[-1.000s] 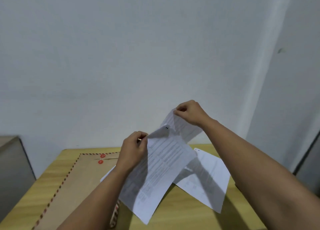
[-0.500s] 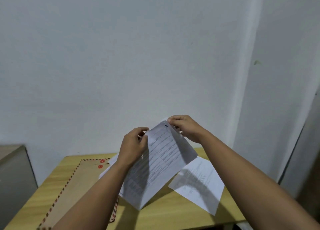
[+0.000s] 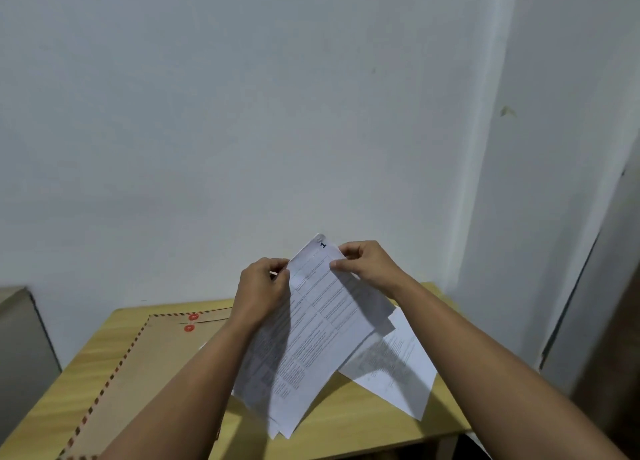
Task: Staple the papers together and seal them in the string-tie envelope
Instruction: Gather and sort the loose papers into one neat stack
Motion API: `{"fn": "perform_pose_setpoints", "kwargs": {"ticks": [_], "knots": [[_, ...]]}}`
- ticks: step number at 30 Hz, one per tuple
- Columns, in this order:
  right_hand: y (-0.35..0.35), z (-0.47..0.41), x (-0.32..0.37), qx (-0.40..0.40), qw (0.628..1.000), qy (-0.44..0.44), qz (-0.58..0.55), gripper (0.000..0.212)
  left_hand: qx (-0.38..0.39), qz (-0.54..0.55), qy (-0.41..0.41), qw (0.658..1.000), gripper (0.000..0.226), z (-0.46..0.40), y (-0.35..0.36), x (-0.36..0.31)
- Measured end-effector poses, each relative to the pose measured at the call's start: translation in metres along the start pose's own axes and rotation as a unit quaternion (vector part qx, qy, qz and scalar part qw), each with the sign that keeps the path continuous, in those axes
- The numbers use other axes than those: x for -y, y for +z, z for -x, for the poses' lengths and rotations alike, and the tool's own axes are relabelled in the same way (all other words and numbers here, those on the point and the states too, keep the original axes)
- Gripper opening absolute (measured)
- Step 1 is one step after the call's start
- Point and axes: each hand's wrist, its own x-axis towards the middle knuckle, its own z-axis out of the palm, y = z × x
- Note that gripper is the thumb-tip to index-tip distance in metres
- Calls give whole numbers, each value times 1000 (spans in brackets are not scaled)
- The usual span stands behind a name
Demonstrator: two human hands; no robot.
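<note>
Both hands hold a small stack of white printed paper sheets (image 3: 322, 324) tilted up above the light wooden surface (image 3: 349, 421): the left hand (image 3: 261, 288) has its fingers closed on the stack's upper left edge, and the right hand (image 3: 369, 263) pinches the top corner marked "1". Another white printed sheet (image 3: 398, 366) lies flat on the surface to the right, partly under the stack, while the brown string-tie envelope with a red-striped border and two red discs (image 3: 152, 366) lies flat at the left.

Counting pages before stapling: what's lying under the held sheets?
One printed sheet lies on the table beneath the held sheets; they hide its left part and anything below them.
</note>
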Motion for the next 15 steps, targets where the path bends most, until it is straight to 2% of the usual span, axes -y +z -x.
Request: {"fn": "perform_pose_setpoints", "kwargs": {"ticks": [3,11,13,15], "knots": [[0,-5,-14,-7,1000,23,-17,16,19,15,0,1000,26,2,8,8],[3,-20,-47,19,992,99,-80,35,103,28,-4,994,39,0,25,44],[5,-23,-59,17,993,100,-57,30,101,38,-4,994,39,0,32,51],[6,-25,-72,2,995,102,-13,17,93,44,-17,995,37,-1,39,57]]}}
